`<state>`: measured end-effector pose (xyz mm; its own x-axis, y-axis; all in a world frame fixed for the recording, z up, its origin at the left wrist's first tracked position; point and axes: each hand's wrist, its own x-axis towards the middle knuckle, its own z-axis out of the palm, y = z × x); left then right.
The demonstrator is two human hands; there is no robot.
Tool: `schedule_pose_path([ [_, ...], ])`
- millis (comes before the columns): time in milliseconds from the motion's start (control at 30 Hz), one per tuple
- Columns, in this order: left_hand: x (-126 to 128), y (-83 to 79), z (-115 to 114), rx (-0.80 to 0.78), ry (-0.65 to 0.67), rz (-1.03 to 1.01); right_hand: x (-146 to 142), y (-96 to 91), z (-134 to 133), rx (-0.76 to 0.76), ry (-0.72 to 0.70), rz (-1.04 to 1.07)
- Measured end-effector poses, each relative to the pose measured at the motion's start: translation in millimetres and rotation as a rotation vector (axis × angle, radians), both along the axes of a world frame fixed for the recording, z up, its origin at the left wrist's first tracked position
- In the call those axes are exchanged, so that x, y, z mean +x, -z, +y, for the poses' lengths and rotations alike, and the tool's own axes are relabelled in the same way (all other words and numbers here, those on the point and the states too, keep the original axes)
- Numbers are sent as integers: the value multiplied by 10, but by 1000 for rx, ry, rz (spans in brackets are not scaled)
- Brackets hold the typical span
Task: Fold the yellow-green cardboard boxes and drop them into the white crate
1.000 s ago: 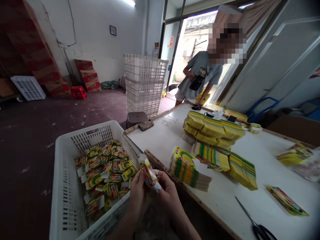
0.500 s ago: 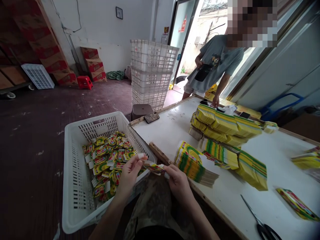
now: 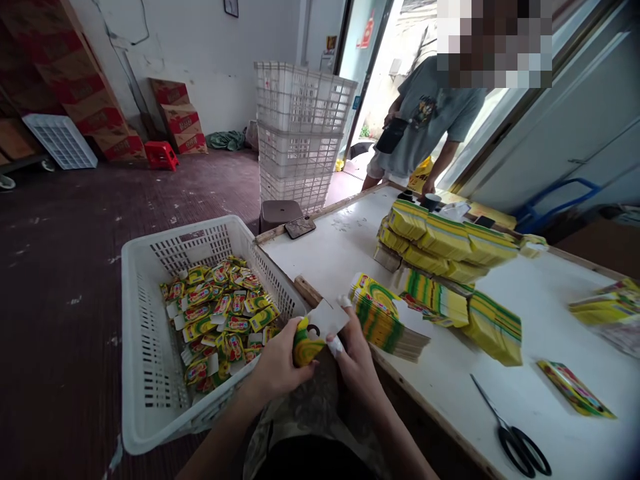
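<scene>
Half a second ago the small carton was stretched nearly edge-on between the two hands; now the hands sit closer together and the carton (image 3: 306, 348) is turned, showing a yellow and green end, a dark round opening and a broad white flap (image 3: 329, 319). It is above the person's lap, between the white basket (image 3: 131, 333) and the table (image 3: 345, 240). The left hand (image 3: 283, 360), with its thumb end raised toward the basket before, is now lower and curled round the yellow end, fingers closed on it. The right hand (image 3: 357, 357), which pinched the far end, now has thumb and forefinger parted, with white coverings on both tips; they touch the flap's edge, though whether they grip it firmly I cannot tell. Across the table, a pale cup (image 3: 432, 200) now shows upright beside the co-worker's hand (image 3: 427, 188), where mostly dark shapes showed before. The view has tilted down a little, so the wall clock (image 3: 231, 7) is cut by the top edge. The filled basket, the front stack of flat cartons (image 3: 377, 317), the scissors (image 3: 510, 430) and the single flat carton (image 3: 576, 390) lie as they did.
</scene>
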<state>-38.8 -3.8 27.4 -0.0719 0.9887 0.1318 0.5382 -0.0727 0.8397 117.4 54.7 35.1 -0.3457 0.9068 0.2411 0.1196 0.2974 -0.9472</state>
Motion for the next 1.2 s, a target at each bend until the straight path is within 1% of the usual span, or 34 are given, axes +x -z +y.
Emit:
schedule_pose_path([
  [67,29,62,-17,43,14,46,-36,-2,-11,-378,-187,213],
  [100,38,91,-24,57,14,69,-57,-20,-19,-523,-267,299],
  [133,44,115,-29,70,18,92,-77,-45,-28,-629,-327,365],
  [167,47,136,-32,88,29,111,-93,-72,-34,-696,-370,407],
  [267,51,174,-35,148,73,146,-115,-129,-30,-803,-450,456],
  [367,64,192,-36,182,84,174,-114,-119,-12,-868,-452,492],
  [433,78,199,-36,185,81,198,-119,-92,-11,-857,-411,451],
  [533,90,193,-27,185,90,215,-141,-56,-27,-787,-352,331],
  [600,86,179,-12,180,66,218,-152,-39,-22,-722,-298,277],
  [733,70,172,17,220,-16,327,-123,-5,81,-475,-104,121],
  [833,79,207,22,294,-28,435,-80,22,180,-360,-22,12],
  [933,98,239,21,326,-59,471,-63,63,215,-323,-12,-27],
  [1067,104,236,28,332,-116,493,-85,133,188,-350,-10,-51],
  [1200,113,242,43,332,-116,502,-121,126,173,-368,-25,-30],
])
